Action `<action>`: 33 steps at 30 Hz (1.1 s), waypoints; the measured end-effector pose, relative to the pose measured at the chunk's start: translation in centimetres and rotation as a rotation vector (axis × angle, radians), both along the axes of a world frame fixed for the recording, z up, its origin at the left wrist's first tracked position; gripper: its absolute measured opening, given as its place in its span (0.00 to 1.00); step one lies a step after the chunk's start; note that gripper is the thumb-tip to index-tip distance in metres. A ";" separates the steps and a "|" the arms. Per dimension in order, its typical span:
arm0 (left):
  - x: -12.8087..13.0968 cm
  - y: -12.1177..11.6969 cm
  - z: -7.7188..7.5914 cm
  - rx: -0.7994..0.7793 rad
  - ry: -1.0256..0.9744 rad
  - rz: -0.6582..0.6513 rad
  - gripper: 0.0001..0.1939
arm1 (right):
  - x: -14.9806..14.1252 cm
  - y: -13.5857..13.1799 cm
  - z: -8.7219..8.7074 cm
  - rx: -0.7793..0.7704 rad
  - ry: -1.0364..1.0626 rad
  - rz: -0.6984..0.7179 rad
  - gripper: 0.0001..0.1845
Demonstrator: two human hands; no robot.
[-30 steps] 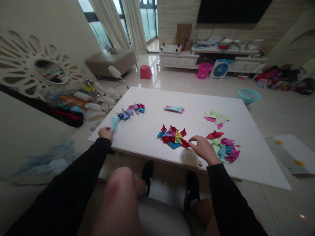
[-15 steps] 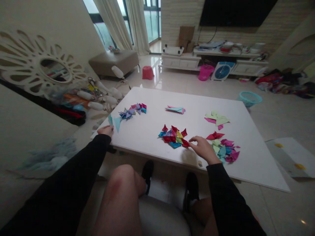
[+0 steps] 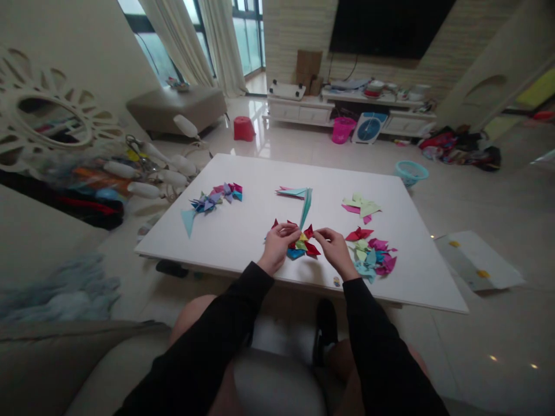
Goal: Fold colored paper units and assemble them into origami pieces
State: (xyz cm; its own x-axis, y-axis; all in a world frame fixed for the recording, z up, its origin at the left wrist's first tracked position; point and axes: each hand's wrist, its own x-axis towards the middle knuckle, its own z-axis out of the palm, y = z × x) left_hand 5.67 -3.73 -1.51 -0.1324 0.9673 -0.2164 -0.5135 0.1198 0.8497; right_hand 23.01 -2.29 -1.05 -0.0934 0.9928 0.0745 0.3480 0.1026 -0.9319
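My left hand (image 3: 280, 242) pinches a light teal folded paper piece (image 3: 306, 207) that stands up above the near middle pile of red, blue and yellow folded paper (image 3: 303, 247). My right hand (image 3: 333, 247) sits just right of that pile, its fingers curled over a red piece (image 3: 309, 232) at the pile's edge; whether it grips it I cannot make out. Both hands rest on the white table (image 3: 260, 225).
Other paper piles lie on the table: a purple and pink row (image 3: 214, 199) with a teal triangle (image 3: 188, 220) at left, a flat stack (image 3: 291, 191) at the back, green pieces (image 3: 361, 205) and a mixed pile (image 3: 373, 255) at right. A cluttered side shelf (image 3: 108, 173) stands left.
My left hand left the table's left edge and came to the middle pile carrying a teal piece. One teal triangle stayed at left. My right hand shifted slightly left.
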 end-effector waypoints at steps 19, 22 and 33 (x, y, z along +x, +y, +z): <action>0.8 2.2 -1.4 -0.019 -0.011 -0.271 0.21 | -2.1 1.1 -0.3 -0.128 0.476 -0.179 0.17; 0.6 2.0 -1.3 -0.028 -0.050 -0.285 0.21 | -2.4 0.7 -0.2 -0.143 0.490 -0.182 0.17; 1.1 2.3 -1.5 -0.085 -0.205 -0.306 0.21 | -2.3 0.8 -0.8 -0.160 0.552 -0.262 0.17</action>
